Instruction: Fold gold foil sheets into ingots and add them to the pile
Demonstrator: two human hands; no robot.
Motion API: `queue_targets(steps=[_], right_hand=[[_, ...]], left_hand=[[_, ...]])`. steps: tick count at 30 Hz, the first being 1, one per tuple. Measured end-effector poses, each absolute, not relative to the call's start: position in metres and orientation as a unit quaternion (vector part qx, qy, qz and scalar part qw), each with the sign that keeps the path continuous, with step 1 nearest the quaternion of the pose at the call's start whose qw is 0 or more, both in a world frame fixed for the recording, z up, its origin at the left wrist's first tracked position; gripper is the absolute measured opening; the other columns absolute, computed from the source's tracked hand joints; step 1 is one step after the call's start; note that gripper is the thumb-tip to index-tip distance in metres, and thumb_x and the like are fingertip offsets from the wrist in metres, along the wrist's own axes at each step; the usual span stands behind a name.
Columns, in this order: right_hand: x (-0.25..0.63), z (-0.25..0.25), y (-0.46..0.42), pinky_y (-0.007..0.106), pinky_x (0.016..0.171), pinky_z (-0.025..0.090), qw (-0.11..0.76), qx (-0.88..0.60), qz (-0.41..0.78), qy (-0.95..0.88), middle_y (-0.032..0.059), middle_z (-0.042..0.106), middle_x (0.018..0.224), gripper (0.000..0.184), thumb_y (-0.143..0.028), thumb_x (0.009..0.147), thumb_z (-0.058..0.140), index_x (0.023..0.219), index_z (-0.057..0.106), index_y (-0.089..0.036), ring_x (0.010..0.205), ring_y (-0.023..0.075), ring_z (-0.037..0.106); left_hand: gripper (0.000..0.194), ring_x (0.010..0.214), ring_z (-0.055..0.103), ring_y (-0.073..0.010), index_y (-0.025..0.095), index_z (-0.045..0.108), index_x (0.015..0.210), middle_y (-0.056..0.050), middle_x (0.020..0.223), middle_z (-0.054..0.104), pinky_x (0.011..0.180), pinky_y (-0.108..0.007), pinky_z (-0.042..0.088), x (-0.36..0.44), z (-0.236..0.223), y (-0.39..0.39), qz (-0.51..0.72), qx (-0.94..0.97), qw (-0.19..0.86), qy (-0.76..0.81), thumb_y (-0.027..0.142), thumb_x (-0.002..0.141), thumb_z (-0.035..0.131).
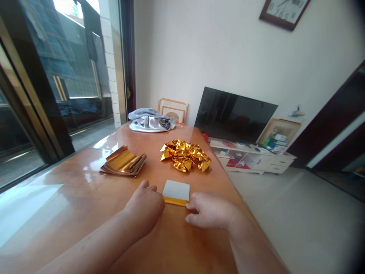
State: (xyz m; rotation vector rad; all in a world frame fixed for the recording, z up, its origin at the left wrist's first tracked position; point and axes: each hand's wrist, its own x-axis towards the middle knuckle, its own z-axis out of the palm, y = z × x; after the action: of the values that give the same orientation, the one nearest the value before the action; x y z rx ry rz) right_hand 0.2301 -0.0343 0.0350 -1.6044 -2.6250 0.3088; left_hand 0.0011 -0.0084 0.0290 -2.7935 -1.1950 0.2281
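A small square sheet of foil paper [176,190] lies flat on the table between my hands. Its pale grey-white back faces up, and a narrow gold strip is folded over along the near edge. At the left end of that fold, my left hand [146,207] has its fingers curled in on the paper, the tips hidden. My right hand [211,209] is at the right end, its curled fingers on the corner and its thumb slightly below the fold. Beyond the sheet sits a heap of folded gold foil pieces [185,156]. Left of the heap is a curling stack of gold foil sheets [123,161].
The glossy wooden table [85,201] has its right edge close to my right forearm. At its far end lies a bundle of light cloth [152,121]. A television [235,114] stands on a low white cabinet [259,161] beyond. Glass doors [19,125] are on the left.
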Motion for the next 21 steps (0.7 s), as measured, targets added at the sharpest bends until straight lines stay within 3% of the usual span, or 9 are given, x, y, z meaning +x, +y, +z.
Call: queue_targets(steps=[7, 11, 14, 21], right_hand=[[0.228, 0.038, -0.033, 0.028, 0.059, 0.035, -0.035, -0.523, 0.096, -0.846, 0.0015, 0.069, 0.073, 0.025, -0.047, 0.082, 0.061, 0.07, 0.073, -0.027, 0.066, 0.0177, 0.057], [0.227, 0.041, -0.031, 0.028, 0.061, 0.035, -0.08, -0.521, 0.101, -0.844, 0.0035, 0.071, 0.078, 0.031, -0.05, 0.083, 0.057, 0.077, 0.075, -0.026, 0.069, 0.019, 0.059], [0.227, 0.044, -0.031, 0.028, 0.059, 0.033, -0.093, -0.521, 0.097, -0.843, 0.0044, 0.072, 0.078, 0.034, -0.051, 0.084, 0.055, 0.076, 0.074, -0.024, 0.069, 0.0193, 0.06], [0.227, 0.042, -0.031, 0.028, 0.055, 0.025, -0.069, -0.541, 0.109, -0.831, 0.0027, 0.069, 0.068, 0.029, -0.044, 0.083, 0.056, 0.071, 0.073, -0.024, 0.06, 0.016, 0.053]], left_hand=[[0.016, 0.094, 0.059, -0.0309, 0.018, 0.072, 0.083, -0.013, 0.092, 0.069, 0.083, -0.048, 0.04, 0.004, 0.03, -0.006, 0.001, -0.913, 0.074, -0.401, 0.016, 0.083, 0.056], [0.03, 0.111, 0.061, -0.0268, 0.02, 0.069, 0.113, -0.012, 0.121, 0.068, 0.098, -0.042, 0.044, 0.013, 0.021, -0.014, -0.052, -0.934, 0.014, -0.352, 0.017, 0.093, 0.047], [0.045, 0.134, 0.051, -0.0291, 0.014, 0.056, 0.139, -0.016, 0.148, 0.053, 0.112, -0.043, 0.04, 0.018, 0.011, -0.023, -0.019, -0.951, -0.031, -0.308, 0.026, 0.097, 0.046], [0.052, 0.14, 0.046, -0.0348, 0.01, 0.054, 0.142, -0.022, 0.154, 0.044, 0.113, -0.049, 0.043, 0.021, 0.015, -0.031, 0.049, -0.918, -0.082, -0.384, 0.03, 0.095, 0.05]])
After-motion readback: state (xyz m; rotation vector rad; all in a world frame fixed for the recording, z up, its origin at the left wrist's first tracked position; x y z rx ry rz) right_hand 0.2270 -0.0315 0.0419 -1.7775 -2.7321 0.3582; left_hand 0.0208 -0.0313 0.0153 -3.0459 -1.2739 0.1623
